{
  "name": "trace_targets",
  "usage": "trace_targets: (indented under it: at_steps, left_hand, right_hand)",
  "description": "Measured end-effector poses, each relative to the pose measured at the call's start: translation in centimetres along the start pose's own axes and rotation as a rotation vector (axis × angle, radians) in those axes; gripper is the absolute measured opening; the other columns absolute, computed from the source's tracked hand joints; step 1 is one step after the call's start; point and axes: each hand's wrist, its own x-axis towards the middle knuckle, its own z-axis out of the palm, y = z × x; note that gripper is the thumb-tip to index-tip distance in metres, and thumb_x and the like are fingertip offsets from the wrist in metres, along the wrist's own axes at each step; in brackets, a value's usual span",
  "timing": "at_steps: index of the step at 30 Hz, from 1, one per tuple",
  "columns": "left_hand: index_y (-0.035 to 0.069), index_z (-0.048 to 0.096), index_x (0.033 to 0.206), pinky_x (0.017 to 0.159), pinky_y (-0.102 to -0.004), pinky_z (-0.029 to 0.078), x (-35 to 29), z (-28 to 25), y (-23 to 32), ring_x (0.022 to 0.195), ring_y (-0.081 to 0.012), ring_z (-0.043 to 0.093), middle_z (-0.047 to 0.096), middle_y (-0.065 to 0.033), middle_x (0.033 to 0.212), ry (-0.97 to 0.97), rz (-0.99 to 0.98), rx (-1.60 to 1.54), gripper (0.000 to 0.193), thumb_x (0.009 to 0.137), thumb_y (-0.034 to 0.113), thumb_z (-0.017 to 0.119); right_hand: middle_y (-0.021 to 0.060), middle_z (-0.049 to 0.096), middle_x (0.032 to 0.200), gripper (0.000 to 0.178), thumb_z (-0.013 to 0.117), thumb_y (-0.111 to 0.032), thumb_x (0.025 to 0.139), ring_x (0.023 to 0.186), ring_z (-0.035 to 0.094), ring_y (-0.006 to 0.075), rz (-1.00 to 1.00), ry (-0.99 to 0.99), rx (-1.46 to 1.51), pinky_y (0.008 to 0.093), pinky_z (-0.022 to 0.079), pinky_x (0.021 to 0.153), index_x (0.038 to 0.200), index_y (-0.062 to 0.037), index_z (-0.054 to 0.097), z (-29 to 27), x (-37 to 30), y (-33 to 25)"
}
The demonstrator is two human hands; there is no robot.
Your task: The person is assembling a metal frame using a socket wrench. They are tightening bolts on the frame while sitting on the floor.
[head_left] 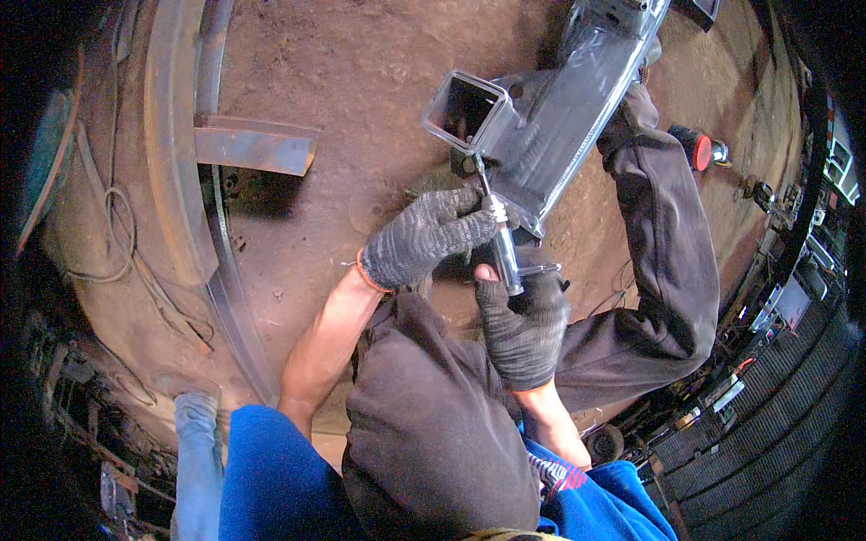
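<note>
Your silver cylindrical tool (506,257) sits mid-frame, its long axis steep, the thin tip pointing up and slightly left toward the square tube (502,125). Your left hand (428,236) grips its upper part; your right hand (526,323), its lower end.

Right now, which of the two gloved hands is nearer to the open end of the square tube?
The left hand, at the silver tool's upper part; the right hand is farther away, near the tool's lower end.

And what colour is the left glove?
The left glove is mottled dark grey, orange-edged; head view shows it best.
</note>
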Motion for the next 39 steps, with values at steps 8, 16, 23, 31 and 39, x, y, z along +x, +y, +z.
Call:
trace_targets:
  at_steps: [8, 16, 23, 31, 39]
  left_hand:
    - [-0.002, 0.062, 0.114, 0.082, -0.0255, 0.049, 0.0, 0.2, 0.8, 0.091, -0.0093, 0.060, 0.068, -0.0048, 0.098, -0.004, -0.081, -0.048, 0.028, 0.094, 0.017, 0.060]
    - [0.002, 0.066, 0.110, 0.080, -0.0287, 0.049, 0.5, -0.3, -1.3, 0.091, -0.0126, 0.060, 0.067, -0.0049, 0.099, -0.062, 0.182, 0.208, 0.026, 0.094, 0.021, 0.059]
    - [0.002, 0.062, 0.116, 0.086, -0.0350, 0.049, -0.1, -0.6, -1.3, 0.100, -0.0290, 0.062, 0.064, -0.0162, 0.109, -0.109, 0.085, 0.124, 0.026, 0.093, 0.011, 0.057]
    - [0.007, 0.062, 0.119, 0.084, -0.0418, 0.050, 0.1, -1.1, -3.4, 0.097, -0.0346, 0.061, 0.062, -0.0168, 0.108, -0.122, 0.379, 0.398, 0.030, 0.090, 0.008, 0.058]
    - [0.006, 0.064, 0.112, 0.079, -0.0386, 0.049, 0.3, -0.6, -3.0, 0.092, -0.0324, 0.062, 0.062, -0.0167, 0.102, -0.115, 0.325, 0.281, 0.023, 0.091, 0.012, 0.057]
  right_hand:
    - [0.0022, 0.054, 0.062, 0.058, 0.052, -0.063, 0.088, 0.047, 0.047, 0.0179, 1.024, -0.384, 1.345, 0.0321, 0.037, 0.041, 0.085, -0.0062, 0.060, -1.8, 0.8, -1.6]
    - [0.0022, 0.058, 0.074, 0.030, 0.074, -0.031, 0.084, 0.054, 0.049, 0.0155, -0.066, 0.140, 0.201, 0.0278, 0.043, 0.052, 0.093, -0.0066, 0.059, 1.6, 0.1, 1.5]
    - [0.0053, 0.058, 0.083, 0.059, 0.064, -0.059, 0.080, 0.073, 0.055, 0.0157, 0.684, -0.488, 1.141, 0.0304, 0.048, 0.063, 0.104, -0.0059, 0.056, -2.0, 0.5, 0.9]
    - [0.0028, 0.063, 0.070, 0.034, 0.072, -0.037, 0.084, 0.061, 0.054, 0.0136, 0.122, -0.146, -0.023, 0.0315, 0.042, 0.055, 0.083, -0.0040, 0.062, -1.1, 0.7, -0.4]
    - [0.0015, 0.062, 0.077, 0.035, 0.052, -0.044, 0.095, 0.058, 0.054, 0.0168, 0.744, -0.409, 1.094, 0.0292, 0.041, 0.050, 0.100, -0.0106, 0.059, -1.2, -0.8, 3.3]
